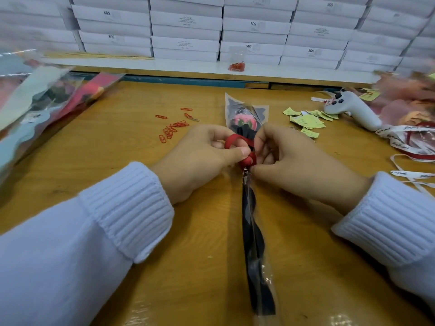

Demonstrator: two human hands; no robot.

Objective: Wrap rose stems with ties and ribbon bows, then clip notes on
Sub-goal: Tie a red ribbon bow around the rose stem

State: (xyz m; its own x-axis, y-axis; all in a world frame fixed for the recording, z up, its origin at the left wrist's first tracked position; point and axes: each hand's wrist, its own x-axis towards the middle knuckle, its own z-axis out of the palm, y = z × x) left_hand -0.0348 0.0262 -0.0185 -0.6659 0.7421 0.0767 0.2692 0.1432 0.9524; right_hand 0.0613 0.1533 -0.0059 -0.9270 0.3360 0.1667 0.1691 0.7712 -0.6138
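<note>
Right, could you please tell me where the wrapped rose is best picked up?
By the slim stem below the red ribbon, coming down from above. The wrapped rose lies flat on the table, stem toward the person, and its wide top holds the soft bloom.

Bare tabletop [106, 151] left of paper clips [173, 129]; notes [306, 121] at right.

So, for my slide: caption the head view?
Left hand and right hand tie a red ribbon bow on a cellophane-wrapped pink rose.
</note>
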